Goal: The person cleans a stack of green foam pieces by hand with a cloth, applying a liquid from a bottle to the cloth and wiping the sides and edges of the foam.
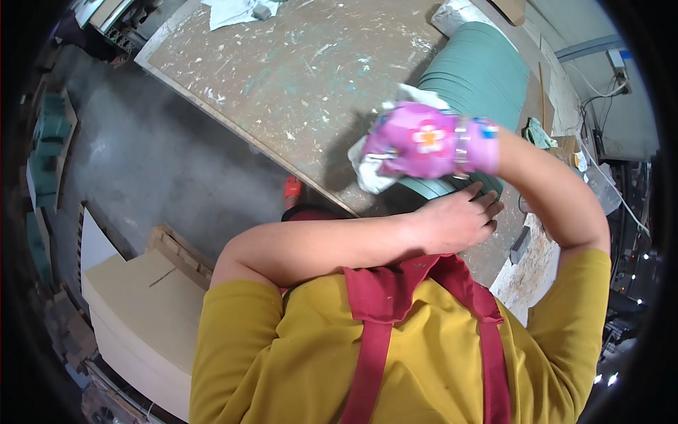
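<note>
My right hand (417,141), in a pink glove with a flower print, is closed around a crumpled white cloth (371,174). It is smeared by motion and sits over the near part of a long, rounded, teal-green stack (480,74) of layered pieces. The glove and cloth hide some of that stack. My bare left hand (459,215) reaches across my body from the left. Its fingers are a little apart and rest at the near end of the stack, holding nothing that I can see.
The stack lies along the right side of a brown, paint-flecked worktable (282,78). Another white cloth (233,13) is at its far edge. A dark grey block (520,244) lies near my right elbow. Pale foam-like blocks (141,297) stand on the left, with green pieces (51,148) beyond.
</note>
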Tool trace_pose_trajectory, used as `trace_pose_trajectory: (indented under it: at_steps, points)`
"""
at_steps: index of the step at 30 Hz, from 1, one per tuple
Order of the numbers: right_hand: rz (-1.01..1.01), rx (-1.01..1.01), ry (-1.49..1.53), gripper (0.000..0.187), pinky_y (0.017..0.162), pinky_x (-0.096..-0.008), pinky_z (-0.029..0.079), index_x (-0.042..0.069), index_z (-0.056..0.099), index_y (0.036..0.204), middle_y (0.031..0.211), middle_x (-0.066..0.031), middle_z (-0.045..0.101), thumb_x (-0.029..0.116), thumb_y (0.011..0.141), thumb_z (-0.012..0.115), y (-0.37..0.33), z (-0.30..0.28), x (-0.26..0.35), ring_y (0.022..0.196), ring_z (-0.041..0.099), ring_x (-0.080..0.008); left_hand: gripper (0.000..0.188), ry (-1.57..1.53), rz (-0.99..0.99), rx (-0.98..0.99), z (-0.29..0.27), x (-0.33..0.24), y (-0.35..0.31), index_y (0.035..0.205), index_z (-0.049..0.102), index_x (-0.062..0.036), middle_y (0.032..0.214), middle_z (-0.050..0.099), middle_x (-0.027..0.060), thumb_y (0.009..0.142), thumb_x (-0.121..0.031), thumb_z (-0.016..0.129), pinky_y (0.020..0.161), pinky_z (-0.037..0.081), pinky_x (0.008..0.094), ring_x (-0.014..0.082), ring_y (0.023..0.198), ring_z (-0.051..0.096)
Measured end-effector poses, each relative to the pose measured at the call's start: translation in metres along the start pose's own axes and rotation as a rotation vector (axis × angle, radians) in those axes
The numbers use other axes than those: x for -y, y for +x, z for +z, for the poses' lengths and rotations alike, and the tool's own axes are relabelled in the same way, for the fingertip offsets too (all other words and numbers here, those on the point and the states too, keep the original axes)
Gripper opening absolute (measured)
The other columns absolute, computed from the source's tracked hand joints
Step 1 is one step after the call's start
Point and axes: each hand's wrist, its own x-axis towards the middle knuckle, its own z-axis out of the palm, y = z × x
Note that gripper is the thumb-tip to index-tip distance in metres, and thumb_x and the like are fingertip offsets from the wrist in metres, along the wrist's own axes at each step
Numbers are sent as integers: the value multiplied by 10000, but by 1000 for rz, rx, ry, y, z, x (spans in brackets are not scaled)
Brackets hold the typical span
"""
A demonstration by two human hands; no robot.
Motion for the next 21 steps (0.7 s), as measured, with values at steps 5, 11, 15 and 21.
trace_pose_trajectory:
  at_steps: [5, 11, 15, 21]
  points:
    - [-127, -152, -392, 318, 1070, -520, 263, 198, 668, 1027, 1075, -34, 663, 359, 754, 667, -2, 29, -16, 1103, 581, -229, 342, -119, 48, 19, -3, 3, 4, 1134, 569, -15, 1278, 529, 169, 829, -152, 498, 976, 440, 401, 290, 1198, 506]
    - [103, 160, 87, 344, 709, -365, 521, 96, 666, 1089, 765, -89, 668, 314, 823, 637, 14, -23, 14, 705, 645, -228, 330, -26, 81, 0, -7, 10, -1, 1103, 577, -14, 1214, 560, 148, 826, -173, 495, 1002, 399, 421, 265, 1182, 510]
    - [-466, -108, -36, 359, 752, -364, 515, 71, 641, 1134, 896, -118, 679, 183, 794, 628, -13, 0, -20, 787, 655, -235, 351, -37, 78, 57, -13, 6, 5, 1134, 562, -21, 1229, 559, 149, 823, -171, 498, 1001, 400, 428, 268, 1161, 530]
    - [-70, -78, 84, 279, 662, -354, 531, 132, 695, 969, 741, -54, 666, 319, 769, 642, 15, 16, -11, 641, 645, -197, 385, -69, 64, 69, 0, 8, 3, 1198, 549, -51, 1282, 519, 163, 837, -178, 511, 1017, 379, 455, 288, 1198, 497]
